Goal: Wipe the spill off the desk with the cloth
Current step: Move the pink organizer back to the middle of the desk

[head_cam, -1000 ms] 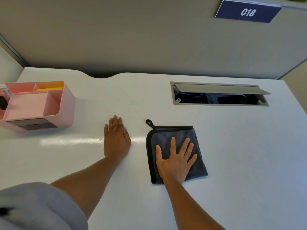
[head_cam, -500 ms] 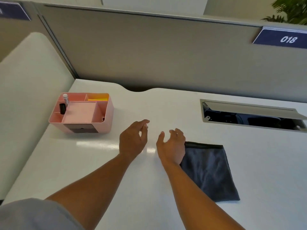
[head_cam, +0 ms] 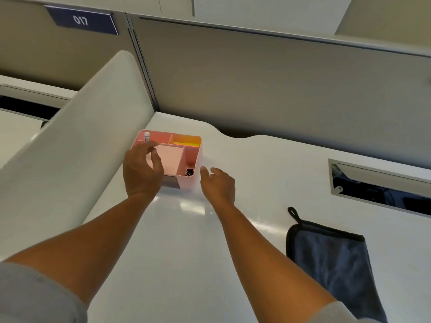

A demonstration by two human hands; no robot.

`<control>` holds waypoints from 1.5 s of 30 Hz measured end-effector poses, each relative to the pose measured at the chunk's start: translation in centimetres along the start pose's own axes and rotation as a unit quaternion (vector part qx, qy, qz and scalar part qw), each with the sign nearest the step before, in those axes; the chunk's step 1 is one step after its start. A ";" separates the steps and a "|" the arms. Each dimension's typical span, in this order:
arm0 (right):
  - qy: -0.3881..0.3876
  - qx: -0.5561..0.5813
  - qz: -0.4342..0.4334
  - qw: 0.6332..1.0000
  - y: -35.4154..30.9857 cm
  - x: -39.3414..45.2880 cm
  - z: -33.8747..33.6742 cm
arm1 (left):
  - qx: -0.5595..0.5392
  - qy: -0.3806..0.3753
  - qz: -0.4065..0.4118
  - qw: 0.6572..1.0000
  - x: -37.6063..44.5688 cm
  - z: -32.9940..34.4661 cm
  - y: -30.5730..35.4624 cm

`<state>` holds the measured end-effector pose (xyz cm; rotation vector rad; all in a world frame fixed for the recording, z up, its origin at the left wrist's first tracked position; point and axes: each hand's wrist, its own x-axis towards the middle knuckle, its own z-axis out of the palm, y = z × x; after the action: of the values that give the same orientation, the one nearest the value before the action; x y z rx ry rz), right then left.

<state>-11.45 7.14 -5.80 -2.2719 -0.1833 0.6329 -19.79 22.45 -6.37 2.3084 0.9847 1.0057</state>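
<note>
A dark grey cloth (head_cam: pixel 333 264) with a black hanging loop lies flat on the white desk (head_cam: pixel 256 183) at the lower right, with no hand on it. My left hand (head_cam: pixel 142 171) hovers over the near left part of a pink organiser box (head_cam: pixel 190 169), fingers curled and apart, holding nothing. My right hand (head_cam: pixel 218 183) is just right of the box's near corner, open, thumb toward the box wall. No spill is visible on the desk; only a glare patch shows near the hands.
The organiser holds a white-capped marker (head_cam: pixel 147 136), yellow notes (head_cam: pixel 186 143) and black binder clips (head_cam: pixel 190 171). A cable hatch (head_cam: pixel 377 183) stands open at the right. A white side divider (head_cam: pixel 81 136) borders the desk on the left; grey partitions stand behind.
Both hands left the cloth and desk and moved left and forward to the pink organiser. The view swung left, so the cloth now lies at the lower right.
</note>
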 end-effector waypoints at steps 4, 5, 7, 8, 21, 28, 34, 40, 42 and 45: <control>-0.006 -0.008 -0.018 1.000 -1.3 0.5 1.4 | 0.007 0.039 -0.123 0.992 0.9 -1.1 -2.7; -0.006 -0.010 -0.023 1.000 -1.6 0.7 1.8 | 0.006 0.045 -0.151 0.988 1.0 -1.3 -3.3; -0.006 -0.003 -0.026 1.000 -2.0 1.0 2.3 | 0.007 0.041 -0.191 0.981 1.0 -1.6 -4.2; -0.008 0.004 -0.024 1.000 -2.1 1.1 2.6 | 0.014 0.030 -0.213 0.977 1.0 -1.7 -4.7; 0.050 0.038 0.005 0.998 -2.8 1.1 3.7 | 0.086 -0.070 -0.232 0.966 2.4 -2.5 -5.0; 0.100 0.031 -0.011 0.994 -1.0 2.7 -1.3 | 0.048 -0.101 -0.182 0.977 2.6 -0.5 -0.4; 0.154 0.009 0.013 0.988 2.8 5.0 -7.9 | 0.028 -0.168 -0.128 0.977 1.8 3.3 5.2; 0.192 -0.002 0.034 0.981 6.4 6.4 -14.2 | -0.010 -0.202 -0.099 0.974 0.3 7.3 10.9; 0.203 0.001 0.041 0.978 7.7 6.6 -15.9 | -0.018 -0.211 -0.096 0.973 -0.3 8.5 12.5; 0.217 0.004 0.053 0.975 9.5 6.8 -18.2 | -0.028 -0.232 -0.090 0.968 -1.3 10.3 14.5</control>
<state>2.88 -8.95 -4.42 -2.3607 0.1548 0.1764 -6.28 10.91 -4.54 2.2105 0.9303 0.3847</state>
